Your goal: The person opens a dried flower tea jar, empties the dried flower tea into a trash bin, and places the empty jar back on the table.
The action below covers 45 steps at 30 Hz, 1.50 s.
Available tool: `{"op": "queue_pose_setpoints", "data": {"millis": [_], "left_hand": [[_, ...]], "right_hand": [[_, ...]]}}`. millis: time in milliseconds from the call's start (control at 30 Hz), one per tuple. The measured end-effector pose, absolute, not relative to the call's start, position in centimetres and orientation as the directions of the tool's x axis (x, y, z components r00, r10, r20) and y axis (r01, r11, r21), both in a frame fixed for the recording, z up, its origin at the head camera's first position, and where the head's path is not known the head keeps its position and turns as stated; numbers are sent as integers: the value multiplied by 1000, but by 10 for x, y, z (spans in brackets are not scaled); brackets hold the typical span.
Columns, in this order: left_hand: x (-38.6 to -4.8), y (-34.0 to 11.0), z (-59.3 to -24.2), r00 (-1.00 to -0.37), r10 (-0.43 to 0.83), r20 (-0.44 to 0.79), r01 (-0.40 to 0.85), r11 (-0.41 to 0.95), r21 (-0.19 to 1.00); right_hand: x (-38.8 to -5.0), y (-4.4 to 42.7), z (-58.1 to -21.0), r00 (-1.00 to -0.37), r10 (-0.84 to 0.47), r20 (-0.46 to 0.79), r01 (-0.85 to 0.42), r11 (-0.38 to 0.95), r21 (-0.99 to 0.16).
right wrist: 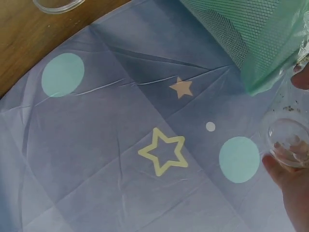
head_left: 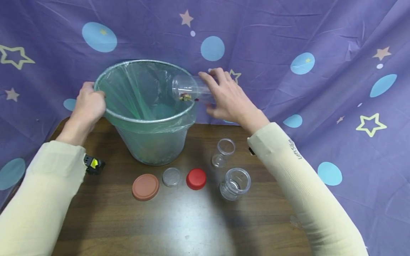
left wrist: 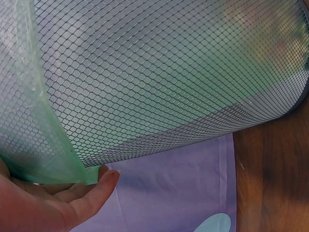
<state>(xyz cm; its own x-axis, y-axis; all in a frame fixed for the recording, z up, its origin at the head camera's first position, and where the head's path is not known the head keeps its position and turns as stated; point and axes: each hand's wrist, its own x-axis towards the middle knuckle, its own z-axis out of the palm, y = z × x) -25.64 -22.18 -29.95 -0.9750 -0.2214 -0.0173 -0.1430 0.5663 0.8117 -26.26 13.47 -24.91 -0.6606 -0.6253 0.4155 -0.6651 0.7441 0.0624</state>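
Note:
A mesh wastebasket (head_left: 153,144) stands on the table, lined with a green plastic bag (head_left: 137,96) folded over its rim. My left hand (head_left: 90,105) grips the rim at the left; in the left wrist view its fingers (left wrist: 94,198) curl at the bag's edge. Over the opposite side, my right hand (head_left: 229,96) holds a clear jar (head_left: 179,85) lying nearly sideways, its mouth inside the basket. Small yellowish and dark red dried bits (head_left: 185,96) lie near that mouth. Dark specks (right wrist: 289,108) cling farther down the jar in the right wrist view.
In front of the basket lie a pinkish-brown lid (head_left: 145,187), a clear lid (head_left: 171,177) and a red lid (head_left: 196,179). Right of them stand a slim clear jar (head_left: 219,161) and a wider clear jar (head_left: 228,192). A purple patterned cloth (head_left: 262,42) hangs behind the table.

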Motion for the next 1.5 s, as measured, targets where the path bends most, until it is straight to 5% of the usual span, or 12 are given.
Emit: {"op": "queue_pose_setpoints", "data": {"millis": [467,1500], "left_hand": [[-257,-221,-299,-974,-226,-17,-146,568,810],[-256,-221,-299,-974,-226,-20,-147,564,812]], "right_hand": [[-264,145,-240,-772,-529,353,-626,730,-274],[-265,128,-215,-877,-413,247,-467,854,-231]]}}
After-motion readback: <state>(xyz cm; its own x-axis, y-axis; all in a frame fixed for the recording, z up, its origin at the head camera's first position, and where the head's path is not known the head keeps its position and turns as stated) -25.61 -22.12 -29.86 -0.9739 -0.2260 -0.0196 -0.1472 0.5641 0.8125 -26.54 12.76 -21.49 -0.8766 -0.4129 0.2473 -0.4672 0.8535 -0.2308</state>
